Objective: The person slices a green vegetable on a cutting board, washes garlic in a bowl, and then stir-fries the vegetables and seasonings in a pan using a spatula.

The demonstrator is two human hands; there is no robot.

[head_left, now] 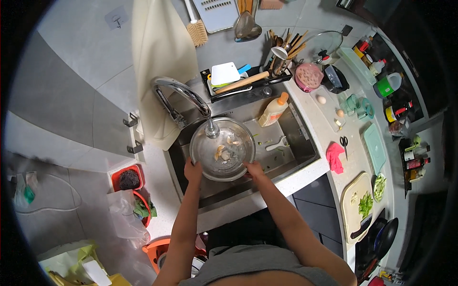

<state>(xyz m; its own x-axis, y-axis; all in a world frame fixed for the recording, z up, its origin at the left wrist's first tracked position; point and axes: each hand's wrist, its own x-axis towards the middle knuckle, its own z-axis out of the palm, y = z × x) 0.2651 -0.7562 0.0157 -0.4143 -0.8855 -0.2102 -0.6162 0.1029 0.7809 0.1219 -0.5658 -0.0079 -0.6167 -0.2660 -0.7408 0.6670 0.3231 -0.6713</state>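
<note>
A round stainless steel bowl [205,162] is held over the sink [291,162] under the chrome faucet [212,129]. My left hand [193,171] grips its lower left rim; my right hand [254,169] grips the lower right rim. Water and several pale tan pieces [219,151], which I cannot identify for certain, lie inside the bowl. Right of it in the sink are a plastic bottle with an orange cap [273,110], a white peeler-like tool [277,143] and green scraps. Fingers under the rim are partly hidden.
Behind the sink stands a black rack [256,85] with a rolling pin and utensils. Along the right counter are eggs [321,99], scissors [344,143], a pink cloth [335,157] and a cutting board [349,218] with chopped greens and a knife. A red container [140,175] sits left.
</note>
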